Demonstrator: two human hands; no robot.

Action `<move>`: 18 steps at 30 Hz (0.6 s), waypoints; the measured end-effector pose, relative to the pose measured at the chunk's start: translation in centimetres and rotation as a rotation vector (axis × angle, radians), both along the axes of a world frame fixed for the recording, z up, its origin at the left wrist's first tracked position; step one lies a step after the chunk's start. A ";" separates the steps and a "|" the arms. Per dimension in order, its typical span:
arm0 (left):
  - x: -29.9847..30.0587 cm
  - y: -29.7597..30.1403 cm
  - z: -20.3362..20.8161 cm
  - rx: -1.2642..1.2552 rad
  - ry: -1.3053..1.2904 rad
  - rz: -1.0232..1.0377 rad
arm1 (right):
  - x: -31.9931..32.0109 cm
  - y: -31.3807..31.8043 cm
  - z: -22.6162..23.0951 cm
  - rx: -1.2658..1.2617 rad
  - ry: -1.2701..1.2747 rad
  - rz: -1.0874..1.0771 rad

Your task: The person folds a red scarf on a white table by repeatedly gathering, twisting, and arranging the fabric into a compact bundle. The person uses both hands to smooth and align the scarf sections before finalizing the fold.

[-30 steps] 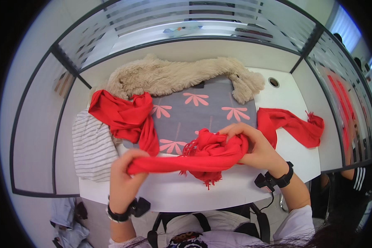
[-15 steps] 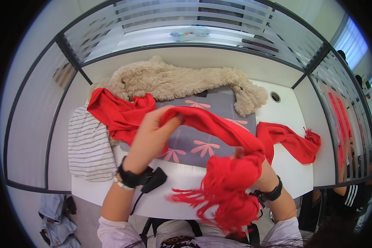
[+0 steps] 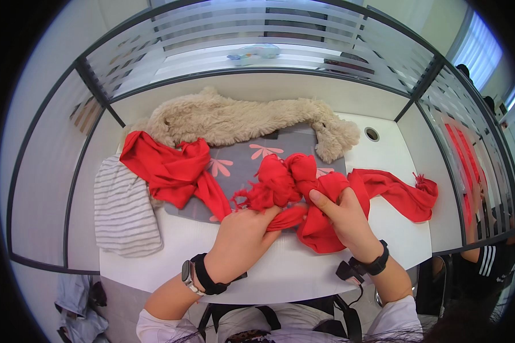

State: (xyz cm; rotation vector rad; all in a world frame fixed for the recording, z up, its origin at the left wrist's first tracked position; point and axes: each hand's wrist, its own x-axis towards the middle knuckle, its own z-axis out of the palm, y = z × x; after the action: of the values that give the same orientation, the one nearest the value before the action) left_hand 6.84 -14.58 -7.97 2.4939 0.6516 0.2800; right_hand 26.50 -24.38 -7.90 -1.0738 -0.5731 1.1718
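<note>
A knotted bundle of soft red fabric with fringed tassels (image 3: 301, 168) is held between the two hands, above the near part of a flat grey sheet with pink petal motifs (image 3: 234, 168). The left hand (image 3: 243, 237) is closed, pinching a twisted red strip just below the bundle. The right hand (image 3: 349, 217) is partly curled, its thumb pressing the bundle's near side; its other fingers are mostly hidden. A draped red fabric length (image 3: 174, 171) lies to the left, partly over a white-and-grey striped cloth (image 3: 126, 208); a fringed red fabric length (image 3: 397, 194) extends rightward over the white tabletop (image 3: 194, 248). A fluffy beige fur-like strip (image 3: 234, 120) lies along the sheet's far edge.
</note>
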 end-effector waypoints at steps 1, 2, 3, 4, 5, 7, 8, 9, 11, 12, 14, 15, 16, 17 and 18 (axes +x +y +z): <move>-0.1 0.0 0.2 0.020 -0.023 0.025 | 0.0 0.0 -0.6 -0.061 -0.218 -0.046; -0.3 0.0 0.2 0.022 -0.022 0.027 | 0.0 0.1 -1.2 -0.123 -0.438 -0.093; -0.5 0.0 -0.1 0.086 -0.112 0.014 | 0.4 0.5 -1.5 -0.061 -0.764 -0.126; -0.7 0.0 -0.3 0.149 -0.201 -0.002 | 0.1 0.6 -1.4 -0.061 -0.763 -0.126; -0.8 -0.3 -0.3 0.148 -0.201 -0.002 | -0.3 0.7 -1.1 -0.078 -0.962 -0.150; -0.9 -1.1 0.1 0.215 -0.204 0.015 | -0.6 0.6 -1.1 -0.118 -1.166 -0.099; -1.0 -0.9 0.4 0.215 -0.208 0.014 | -0.6 0.3 -1.0 -0.119 -1.169 -0.102; -1.2 -0.4 0.7 0.189 -0.230 0.043 | -0.7 0.1 -0.6 -0.118 -1.154 -0.036; -1.8 0.7 1.1 0.129 -0.244 0.068 | -1.2 -0.2 0.7 -0.150 -1.108 0.087; -1.9 0.8 1.3 0.128 -0.242 0.072 | -1.4 -0.2 0.3 -0.149 -1.107 0.091; -1.8 0.7 2.1 -0.067 -0.312 -0.120 | -2.5 0.1 0.6 0.060 -1.438 -0.066; -1.8 0.6 2.7 -0.280 -0.250 -0.187 | -2.8 -0.5 1.6 -0.183 -1.314 0.148; -1.5 0.6 2.8 -0.279 -0.251 -0.188 | -2.9 -0.6 1.3 -0.183 -1.316 0.147; -1.2 0.6 2.9 -0.334 -0.288 -0.242 | -3.0 -0.7 0.7 -0.059 -1.327 0.149; -1.0 0.8 3.1 -0.389 -0.324 -0.296 | -2.8 -0.9 0.8 -0.046 -1.332 0.187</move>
State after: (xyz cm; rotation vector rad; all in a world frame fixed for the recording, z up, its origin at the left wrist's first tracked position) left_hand 5.88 -13.80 -4.92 2.0713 0.1776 0.3921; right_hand 23.74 -25.24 -7.12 -1.8077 -1.6870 0.4639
